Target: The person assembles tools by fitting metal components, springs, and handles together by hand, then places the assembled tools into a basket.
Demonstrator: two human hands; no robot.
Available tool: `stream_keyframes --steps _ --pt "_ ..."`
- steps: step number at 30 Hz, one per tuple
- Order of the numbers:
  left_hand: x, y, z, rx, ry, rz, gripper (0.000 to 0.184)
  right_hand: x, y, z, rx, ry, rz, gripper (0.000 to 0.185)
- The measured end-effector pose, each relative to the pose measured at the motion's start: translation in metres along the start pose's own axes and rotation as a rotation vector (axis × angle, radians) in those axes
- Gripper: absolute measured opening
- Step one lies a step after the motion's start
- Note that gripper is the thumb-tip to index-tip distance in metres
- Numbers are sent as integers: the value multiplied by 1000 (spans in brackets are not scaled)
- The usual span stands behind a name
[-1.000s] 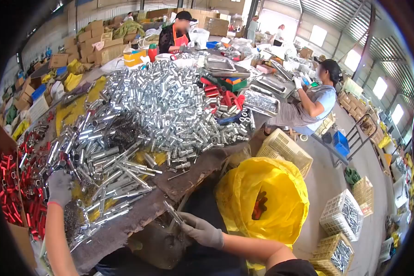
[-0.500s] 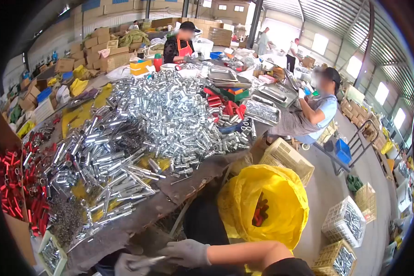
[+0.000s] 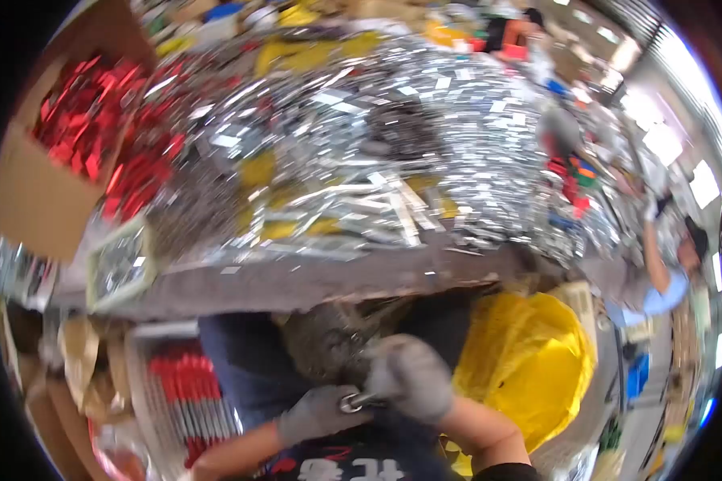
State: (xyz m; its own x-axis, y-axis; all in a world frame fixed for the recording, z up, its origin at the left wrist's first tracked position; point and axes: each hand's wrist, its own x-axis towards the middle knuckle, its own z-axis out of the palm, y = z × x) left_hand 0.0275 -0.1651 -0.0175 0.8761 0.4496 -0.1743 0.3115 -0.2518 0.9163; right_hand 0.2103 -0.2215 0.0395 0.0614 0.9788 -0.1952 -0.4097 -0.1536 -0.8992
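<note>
Both my hands wear grey gloves and meet low in front of my body, over my lap. My left hand [image 3: 322, 413] is closed around a short silver metal tube [image 3: 351, 402], whose round open end shows between the gloves. My right hand [image 3: 413, 378] is curled into a fist at the tube's other side and seems to grip it there; motion blur softens its fingers. Beyond them, the bench holds a heap of silver metal sleeves [image 3: 489, 152] and longer silver rods [image 3: 337, 208].
A cardboard box [image 3: 44, 196] with red parts stands at the left, beside a small pale tray [image 3: 148, 276]. Below it, a crate [image 3: 148, 401] holds red-and-silver pieces. A yellow bag [image 3: 537, 377] stands at my right. A co-worker [image 3: 666, 272] sits at far right.
The view has swung left and down, bringing the crate of red-and-silver pieces in. My hands are now raised closer together, with the metal tube between them.
</note>
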Motion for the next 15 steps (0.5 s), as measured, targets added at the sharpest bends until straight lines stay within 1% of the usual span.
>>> stream_keyframes --steps 1,2,4,5,6,7,8,9,10,11,12,13,14,15 --pt "1 -11 -4 54 -124 -72 18 3 3 3 253 -71 -83 43" --pt "1 -16 -7 114 1 32 18 8 6 6 511 -163 -148 46" --pt "9 -26 -8 259 231 272 19 24 39 16 273 -174 -94 45" --pt "14 -38 0 302 324 338 18 27 52 16 154 -175 -68 45" --pt "23 -58 7 348 424 407 17 37 56 10 154 -252 -15 36" --pt "24 -57 -2 402 518 471 16 52 47 15 -115 -305 -165 33" --pt "13 -52 -10 619 350 231 17 68 33 22 -381 -348 -316 30" --pt "15 -63 -12 135 508 191 25 84 21 25 -650 -390 -472 28" --pt "10 -64 -20 23 531 106 27 98 10 14 -963 -333 -584 29" --pt "5 -61 -33 -87 547 38 29 116 -4 16 -1108 -168 -678 25" --pt "2 -50 -44 -276 589 52 29 136 -18 10 -1212 -59 -703 17" --pt "-3 -51 -49 -332 580 38 29 160 -26 13 -1115 132 -636 14" --pt "-8 -53 -53 -387 569 24 30 191 -32 3 -1227 190 -758 14" --pt "-12 -55 -56 -441 558 12 32 220 -42 4 -1290 234 -774 18"
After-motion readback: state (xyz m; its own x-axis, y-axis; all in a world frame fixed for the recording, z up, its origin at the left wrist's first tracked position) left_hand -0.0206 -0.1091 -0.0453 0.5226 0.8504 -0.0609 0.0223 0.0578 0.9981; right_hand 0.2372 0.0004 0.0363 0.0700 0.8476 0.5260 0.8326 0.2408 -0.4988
